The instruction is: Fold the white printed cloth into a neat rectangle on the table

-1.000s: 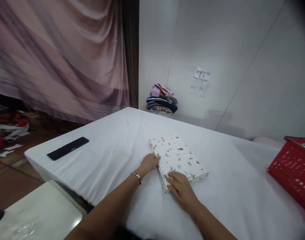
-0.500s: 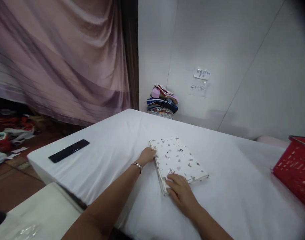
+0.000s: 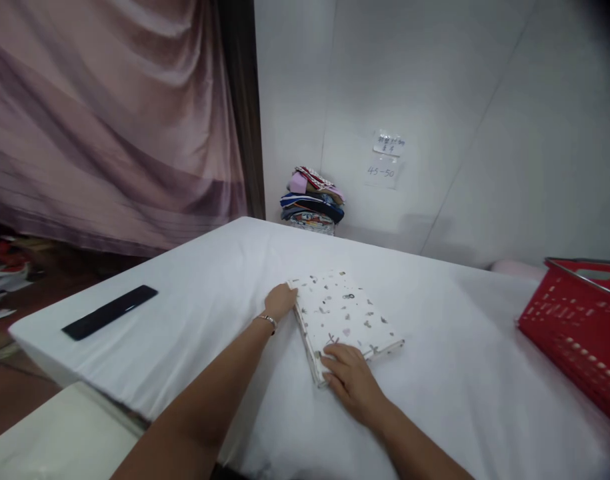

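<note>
A folded white cloth [image 3: 342, 308] with small grey and brown printed motifs lies on the white-covered table. At its far left corner, my left hand [image 3: 281, 301] is closed on the edge, the fingertips partly hidden by the cloth. My right hand [image 3: 352, 379] grips the near edge close to the left corner, its fingers on top and the thumb down by the folded layers. The layers show along the cloth's left side. A bracelet [image 3: 269, 323] circles my left wrist.
On the table's left part lies a long black flat object [image 3: 111, 312]. A red plastic basket [image 3: 575, 327] stands at the right. Behind the table, folded fabrics are stacked [image 3: 312, 199] against the wall. A pale surface [image 3: 59, 433] adjoins at the lower left.
The view has turned slightly right, so everything appears shifted left and more of the basket shows. Both hands keep almost the same places on the cloth.
</note>
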Available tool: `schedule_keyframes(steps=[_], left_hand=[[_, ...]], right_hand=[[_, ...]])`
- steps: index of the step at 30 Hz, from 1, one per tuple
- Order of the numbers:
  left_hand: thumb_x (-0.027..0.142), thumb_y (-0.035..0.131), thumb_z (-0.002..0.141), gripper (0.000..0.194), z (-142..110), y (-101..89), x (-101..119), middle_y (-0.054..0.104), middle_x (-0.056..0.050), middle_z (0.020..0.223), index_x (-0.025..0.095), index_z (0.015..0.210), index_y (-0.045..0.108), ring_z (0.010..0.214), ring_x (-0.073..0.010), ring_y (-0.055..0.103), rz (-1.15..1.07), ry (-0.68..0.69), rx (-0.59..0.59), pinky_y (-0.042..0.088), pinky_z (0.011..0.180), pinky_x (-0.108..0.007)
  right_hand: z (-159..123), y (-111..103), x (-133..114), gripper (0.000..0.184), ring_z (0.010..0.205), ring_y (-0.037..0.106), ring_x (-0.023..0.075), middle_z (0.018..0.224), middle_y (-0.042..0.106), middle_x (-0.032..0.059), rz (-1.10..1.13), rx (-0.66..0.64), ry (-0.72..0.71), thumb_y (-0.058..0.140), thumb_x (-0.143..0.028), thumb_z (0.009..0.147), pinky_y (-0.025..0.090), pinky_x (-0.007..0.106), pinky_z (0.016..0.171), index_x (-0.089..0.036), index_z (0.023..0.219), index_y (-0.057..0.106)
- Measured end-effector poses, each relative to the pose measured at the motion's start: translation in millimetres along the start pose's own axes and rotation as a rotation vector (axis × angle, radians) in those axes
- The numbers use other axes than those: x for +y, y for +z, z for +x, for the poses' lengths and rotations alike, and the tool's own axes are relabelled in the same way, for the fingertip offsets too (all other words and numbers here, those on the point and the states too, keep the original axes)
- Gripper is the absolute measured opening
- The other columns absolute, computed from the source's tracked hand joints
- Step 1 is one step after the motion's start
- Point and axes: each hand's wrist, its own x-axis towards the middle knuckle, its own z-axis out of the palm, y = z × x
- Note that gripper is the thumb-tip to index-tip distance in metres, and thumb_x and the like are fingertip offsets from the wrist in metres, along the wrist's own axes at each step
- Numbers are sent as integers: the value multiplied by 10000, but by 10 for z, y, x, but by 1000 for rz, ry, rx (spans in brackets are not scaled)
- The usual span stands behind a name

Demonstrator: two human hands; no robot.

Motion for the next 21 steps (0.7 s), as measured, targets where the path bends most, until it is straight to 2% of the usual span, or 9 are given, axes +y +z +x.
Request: schedule_keyframes(steps=[2,5,7,9,12,17,19,21], left_hand=[[384,407,857,368,-77,0,94,610,-165,1086,125,1057,577,1093,-265,528,51,78,93,393,877,-340],[392,421,858,440,-162,100,212,492,-157,1292,136,1207,501,1240,-274,393,162,368,263,284,1020,-385],[410,436,852,506,-164,235,217,403,-138,1387,142,1281,444,1317,-275,279,222,507,276,164,1088,-420],[435,409,860,544,-123,387,165,347,-130,1429,140,1317,412,1349,-283,208,249,494,236,98,1099,-465],[462,341,877,570,-38,552,56,301,-126,1455,130,1336,391,1363,-287,164,243,398,182,112,1088,-497],[463,298,887,573,-5,592,0,258,-108,1476,134,1351,371,1373,-280,121,235,397,188,126,1082,-508],[457,292,890,562,-30,560,20,259,-104,1477,142,1348,376,1373,-281,119,233,403,182,141,1077,-515],[447,291,892,543,-70,513,54,264,-98,1475,155,1340,390,1373,-280,120,233,400,177,155,1073,-514]], right_hand=[[10,-18,-24,265,1080,496,209,1144,563,71,3,1,24,470,-230,874,398,390,912,-242,1127,549],[37,-55,-68,243,1074,496,194,1128,569,63,2,-12,42,474,-239,876,397,372,911,-236,1102,560],[46,-64,-84,238,1080,490,193,1133,568,62,-3,-19,44,471,-240,878,391,374,918,-230,1098,562],[39,-53,-89,251,1096,481,199,1150,565,67,-10,-13,46,463,-236,880,385,384,928,-227,1113,556],[14,-21,-94,270,1111,482,205,1163,571,74,-17,-2,51,461,-244,882,387,394,934,-231,1136,549],[85,-114,6,237,1080,528,177,1148,600,47,69,-46,75,491,-289,869,417,342,921,-246,1068,611],[184,-261,168,240,1067,543,172,1115,621,34,105,-31,166,483,-322,872,425,334,916,-267,1052,632],[303,-455,401,271,1078,539,186,1101,628,37,125,26,371,478,-346,870,410,360,937,-272,1085,625]])
